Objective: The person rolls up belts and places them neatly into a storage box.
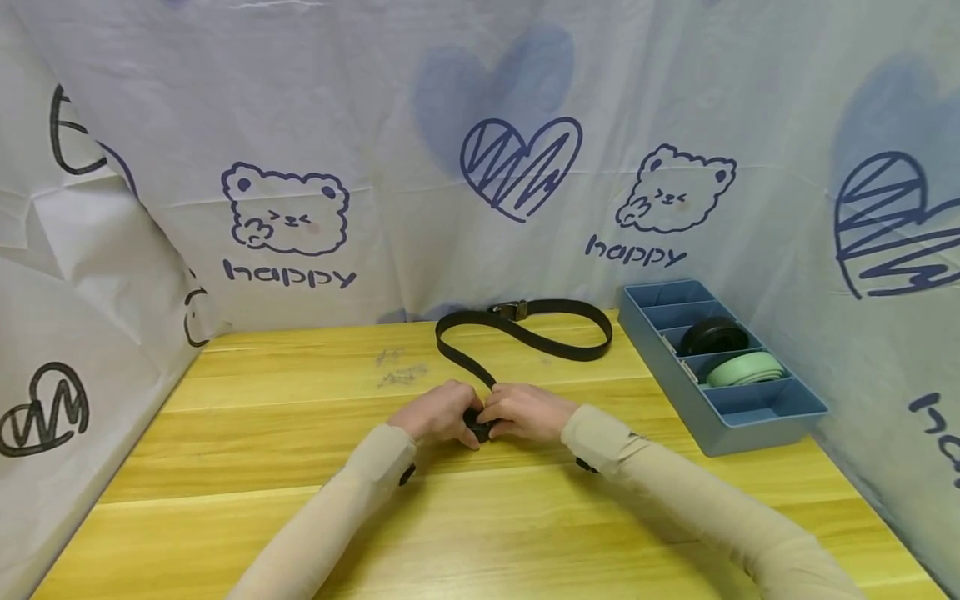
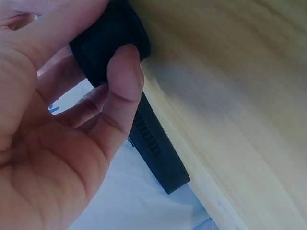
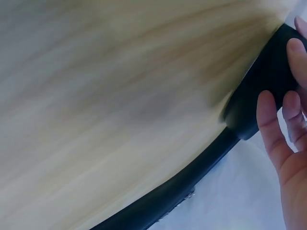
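Observation:
A black belt (image 1: pixel 577 352) lies on its edge on the wooden table, one end wound into a tight roll (image 1: pixel 480 430). Its metal buckle (image 1: pixel 512 311) is at the far end, close to the back cloth. My left hand (image 1: pixel 437 411) pinches the roll from the left; in the left wrist view its thumb and fingers close around the coil (image 2: pixel 115 36). From the other side my right hand (image 1: pixel 531 410) holds the same roll, its fingertips against the coil (image 3: pixel 261 79) in the right wrist view. The unrolled strap curves away beyond both hands.
At the right stands a blue divided box (image 1: pixel 772 436). A coiled black belt (image 1: pixel 714 335) and a coiled mint green belt (image 1: pixel 746 369) occupy two of its compartments. White cloth (image 1: pixel 420 250) with drawings hangs behind and beside the table (image 1: pixel 285 467).

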Motion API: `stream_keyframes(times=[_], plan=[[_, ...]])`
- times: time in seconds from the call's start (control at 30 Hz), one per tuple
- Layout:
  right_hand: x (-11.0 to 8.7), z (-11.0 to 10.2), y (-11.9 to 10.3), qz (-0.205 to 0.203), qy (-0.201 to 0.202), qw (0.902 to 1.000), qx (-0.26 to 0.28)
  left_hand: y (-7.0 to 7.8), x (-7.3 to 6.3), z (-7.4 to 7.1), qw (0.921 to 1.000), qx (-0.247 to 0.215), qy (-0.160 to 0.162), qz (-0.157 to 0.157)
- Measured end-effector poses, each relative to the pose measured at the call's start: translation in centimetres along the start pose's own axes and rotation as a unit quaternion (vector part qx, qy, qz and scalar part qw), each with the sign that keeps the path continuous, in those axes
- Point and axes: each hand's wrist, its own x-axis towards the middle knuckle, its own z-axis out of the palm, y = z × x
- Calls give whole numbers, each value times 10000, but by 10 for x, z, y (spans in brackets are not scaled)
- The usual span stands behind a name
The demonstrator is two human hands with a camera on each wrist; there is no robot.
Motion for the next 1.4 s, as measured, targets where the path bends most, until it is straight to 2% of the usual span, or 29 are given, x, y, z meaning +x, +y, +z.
stream_keyframes(times=[0.1,0.33,0.43,0.57,0.67,0.83,1.0,1.1,1.2,1.4], plan=[[0,0,0,-104,112,9999,74,1,0,-1,10000,-8,-9,21],[3,-2,-9,295,17,9996,-27,9,-2,2,9992,-51,206,-331],[1,-1,-8,232,133,9996,-22,12,-1,3,9991,92,256,-330],[-2,-1,-5,78,136,9999,-62,9,2,3,9992,123,172,-328],[-3,-1,-2,141,-24,9998,-129,7,3,2,9992,115,32,-373],[-3,-2,-2,181,-39,9998,-69,6,3,1,9995,182,-46,-261],[-1,-3,-5,229,52,9997,7,5,0,4,9997,8,176,-147],[-1,-2,-6,290,65,9996,41,7,0,4,9996,59,262,-94],[-3,0,-5,255,49,9997,22,7,1,5,9995,242,217,-52],[-7,0,-2,283,-6,9996,-48,8,2,3,9996,271,1,-29]])
